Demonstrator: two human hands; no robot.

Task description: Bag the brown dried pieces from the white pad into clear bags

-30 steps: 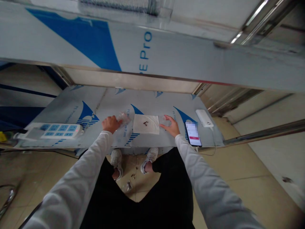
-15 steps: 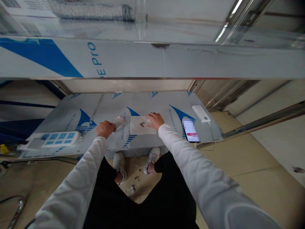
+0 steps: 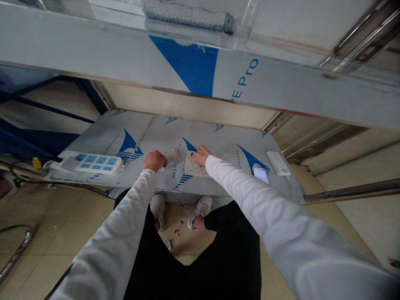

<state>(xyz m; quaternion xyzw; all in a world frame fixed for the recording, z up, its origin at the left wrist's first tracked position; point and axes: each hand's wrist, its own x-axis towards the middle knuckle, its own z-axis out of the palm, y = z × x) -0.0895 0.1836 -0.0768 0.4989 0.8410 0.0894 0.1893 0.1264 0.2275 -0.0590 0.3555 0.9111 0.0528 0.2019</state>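
Note:
My left hand (image 3: 154, 161) is closed in a fist at the near edge of a clear plastic bag (image 3: 173, 156), gripping it. The bag lies crumpled on the film-covered shelf, and its contents are too blurred to name. Beside it is a flat whitish sheet or packet (image 3: 193, 168). My right hand (image 3: 202, 156) is over this sheet, fingers bent down and drawn together at its surface. Whatever is between those fingertips is too small to make out. A small dark piece (image 3: 191, 154) shows on the sheet just left of the fingers.
A white power strip (image 3: 100, 162) lies at the shelf's left. To the right are a phone (image 3: 260, 173) and a white device with a cable (image 3: 278, 163). An upper shelf edge (image 3: 125, 62) crosses above my hands. Small bits (image 3: 171, 243) lie on the floor between my shoes.
My right hand has moved from the right edge of the sheet inward over the small dark pieces, covering most of them. My left hand stays at the plastic bag. The view has turned and tilted.

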